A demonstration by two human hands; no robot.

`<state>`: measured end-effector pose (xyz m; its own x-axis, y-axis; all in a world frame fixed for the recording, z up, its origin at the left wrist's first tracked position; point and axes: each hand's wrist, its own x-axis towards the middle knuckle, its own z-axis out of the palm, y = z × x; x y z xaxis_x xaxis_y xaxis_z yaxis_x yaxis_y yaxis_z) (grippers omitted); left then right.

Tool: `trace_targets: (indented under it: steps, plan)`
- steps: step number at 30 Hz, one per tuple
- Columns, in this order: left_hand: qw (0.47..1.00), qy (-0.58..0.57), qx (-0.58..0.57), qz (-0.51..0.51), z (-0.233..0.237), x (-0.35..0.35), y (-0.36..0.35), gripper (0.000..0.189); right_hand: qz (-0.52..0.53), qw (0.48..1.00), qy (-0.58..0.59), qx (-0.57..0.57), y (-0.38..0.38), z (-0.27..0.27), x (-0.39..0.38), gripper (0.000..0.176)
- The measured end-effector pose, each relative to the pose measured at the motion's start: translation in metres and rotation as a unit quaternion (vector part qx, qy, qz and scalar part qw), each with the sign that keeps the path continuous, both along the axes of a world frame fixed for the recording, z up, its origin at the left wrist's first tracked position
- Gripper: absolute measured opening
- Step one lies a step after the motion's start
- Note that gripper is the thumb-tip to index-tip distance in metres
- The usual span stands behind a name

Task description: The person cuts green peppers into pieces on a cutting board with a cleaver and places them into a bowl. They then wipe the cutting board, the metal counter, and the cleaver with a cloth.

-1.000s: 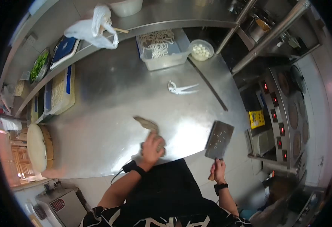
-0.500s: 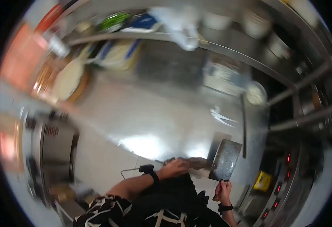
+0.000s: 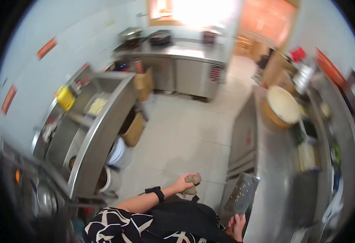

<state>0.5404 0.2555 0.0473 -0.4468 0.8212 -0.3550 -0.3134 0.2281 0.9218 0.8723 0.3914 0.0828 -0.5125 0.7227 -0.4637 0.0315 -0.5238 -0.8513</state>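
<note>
My left hand [image 3: 181, 184] is closed around a crumpled grey-brown rag [image 3: 192, 183], held out over the floor tiles in front of my dark apron [image 3: 185, 214]. On that wrist sits a black band. At the lower right, my right hand [image 3: 237, 227] grips a cleaver [image 3: 242, 193] by its handle, with the wide blade pointing up and away from me. Small pale bits cling to the blade's dark face. It overlaps the near edge of the steel worktable [image 3: 272, 178] in this view.
Along the left wall runs a steel sink [image 3: 104, 117] with a yellow container [image 3: 65, 98] and a tray of pale food [image 3: 97, 106]. White buckets [image 3: 118, 154] and a cardboard box [image 3: 133, 129] stand beneath. A round pale board [image 3: 283, 104] lies on the worktable. Tiled floor leads to a doorway.
My view has swung left from the worktable to the sink and the room's far end. The rag has moved away from the cleaver blade; both stay in my hands.
</note>
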Motion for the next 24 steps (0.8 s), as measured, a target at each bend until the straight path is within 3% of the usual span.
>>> trace_targets:
  steps: [2, 6, 8, 9, 11, 15, 18, 20, 23, 24]
  plan:
    - [0.992, 0.034, 0.075, 0.094, 0.03, -0.031, -0.039, 0.046, 0.092, 0.996, 0.008, -0.003, 0.016, 0.01, -0.082, 0.026]
    - [0.953, 0.09, 0.085, 0.277, 0.096, -0.121, -0.163, 0.047, 0.331, 0.942, 0.049, 0.015, -0.042, 0.037, -0.286, 0.025]
    - [0.904, 0.196, 0.08, 0.371, 0.118, -0.155, -0.21, 0.049, 0.424, 0.904, 0.06, 0.001, -0.086, 0.057, -0.383, 0.025]
    - [0.894, 0.203, 0.06, 0.395, 0.135, -0.113, -0.164, 0.049, 0.47, 0.88, 0.073, 0.012, -0.042, 0.06, -0.376, 0.023]
    - [0.834, 0.295, 0.036, 0.465, 0.147, -0.149, -0.207, 0.047, 0.536, 0.839, 0.095, 0.014, -0.107, 0.081, -0.469, 0.018]
    - [0.771, 0.386, -0.019, 0.507, 0.183, -0.189, -0.229, 0.047, 0.639, 0.754, 0.148, 0.014, -0.184, 0.107, -0.578, 0.021]
    - [0.708, 0.496, -0.091, 0.495, 0.19, -0.235, -0.24, 0.05, 0.681, 0.705, 0.197, -0.013, -0.231, 0.111, -0.63, 0.024]
    - [0.662, 0.582, -0.187, 0.435, 0.183, -0.277, -0.261, 0.052, 0.699, 0.682, 0.213, -0.03, -0.257, 0.113, -0.665, 0.026]
    - [0.628, 0.581, -0.211, 0.473, 0.186, -0.323, -0.309, 0.053, 0.793, 0.553, 0.209, -0.148, -0.289, 0.116, -0.72, 0.034]
    - [0.604, 0.592, -0.232, 0.481, 0.185, -0.333, -0.322, 0.053, 0.799, 0.541, 0.214, -0.151, -0.297, 0.116, -0.734, 0.034]
